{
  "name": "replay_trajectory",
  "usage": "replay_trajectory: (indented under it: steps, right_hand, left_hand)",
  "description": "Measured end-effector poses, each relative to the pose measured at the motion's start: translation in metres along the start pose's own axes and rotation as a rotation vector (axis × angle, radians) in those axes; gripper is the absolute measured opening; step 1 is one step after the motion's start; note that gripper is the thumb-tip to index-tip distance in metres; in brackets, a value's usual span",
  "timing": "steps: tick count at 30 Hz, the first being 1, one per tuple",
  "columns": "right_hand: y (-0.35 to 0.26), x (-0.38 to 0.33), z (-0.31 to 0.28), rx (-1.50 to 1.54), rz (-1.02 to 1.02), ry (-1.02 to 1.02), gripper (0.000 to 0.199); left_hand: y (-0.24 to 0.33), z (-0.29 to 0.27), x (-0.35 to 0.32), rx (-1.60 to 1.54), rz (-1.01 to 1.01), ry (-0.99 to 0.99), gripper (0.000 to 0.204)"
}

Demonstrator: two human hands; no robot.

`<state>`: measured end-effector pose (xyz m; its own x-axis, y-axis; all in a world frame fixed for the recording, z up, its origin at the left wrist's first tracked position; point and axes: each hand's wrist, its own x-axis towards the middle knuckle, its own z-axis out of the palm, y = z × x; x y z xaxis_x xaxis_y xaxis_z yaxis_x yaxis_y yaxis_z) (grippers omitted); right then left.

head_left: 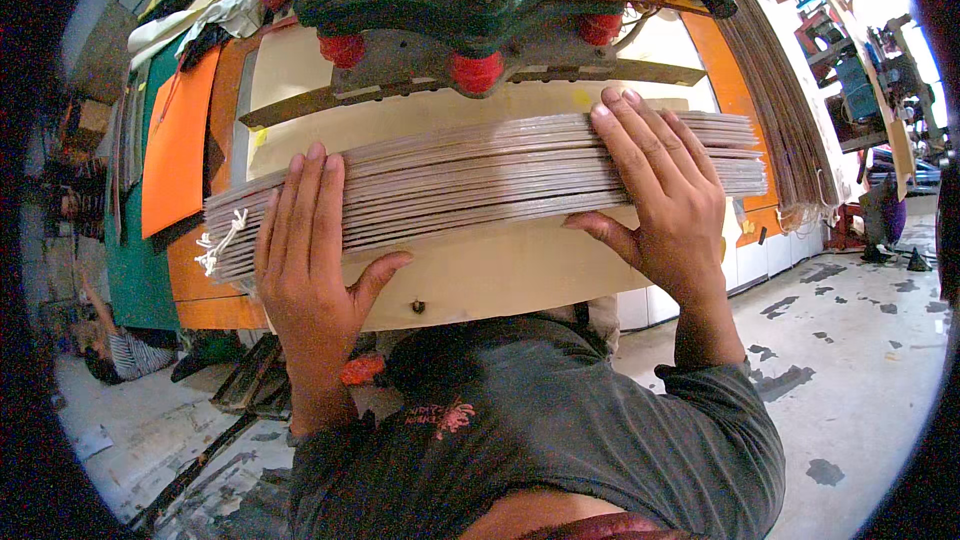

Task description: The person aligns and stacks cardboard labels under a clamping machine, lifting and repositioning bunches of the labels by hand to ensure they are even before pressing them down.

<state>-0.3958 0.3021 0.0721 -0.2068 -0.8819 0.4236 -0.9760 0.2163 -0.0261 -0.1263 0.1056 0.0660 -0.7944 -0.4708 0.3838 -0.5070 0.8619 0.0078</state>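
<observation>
A long stack of thin grey boards or sheets (pixel 460 177) lies crosswise before me, its layered edges showing. White strings (pixel 222 242) hang from its left end. My left hand (pixel 308 240) rests flat over the left part, fingers stretched toward the far edge and thumb out at the near side. Over the right part lies my right hand (pixel 660 175), its fingers also extended and its thumb pointing inward along the near edge. Both hands are open and press on the stack without wrapping round it. Beneath it is a cream-coloured table board (pixel 500 270).
Just beyond the stack stands a dark green machine (pixel 420 5) with yellow knobs, red feet and a long metal bar (pixel 290 106). An orange panel (pixel 180 145) is at left, a pile of brown strips (pixel 790 110) at right. Another person (pixel 130 352) is at far left.
</observation>
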Motion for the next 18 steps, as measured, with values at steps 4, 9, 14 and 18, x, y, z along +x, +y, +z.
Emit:
replay_trajectory:
  steps: [4,9,14,18]
  right_hand:
    - [0.002,0.0,0.001,-0.009,-0.011,0.009,0.093]
    - [0.007,0.009,0.006,-0.012,-0.022,0.008,0.092]
    - [0.011,0.015,0.012,-0.036,-0.031,0.012,0.096]
    - [0.014,0.018,0.014,-0.036,-0.04,0.019,0.097]
  left_hand:
    - [0.001,0.001,0.001,0.019,-0.007,0.008,0.093]
    - [-0.002,0.009,0.009,0.026,-0.012,0.018,0.094]
    - [-0.009,0.017,0.016,0.003,0.018,0.055,0.096]
    - [-0.012,0.023,0.021,-0.006,0.033,0.08,0.098]
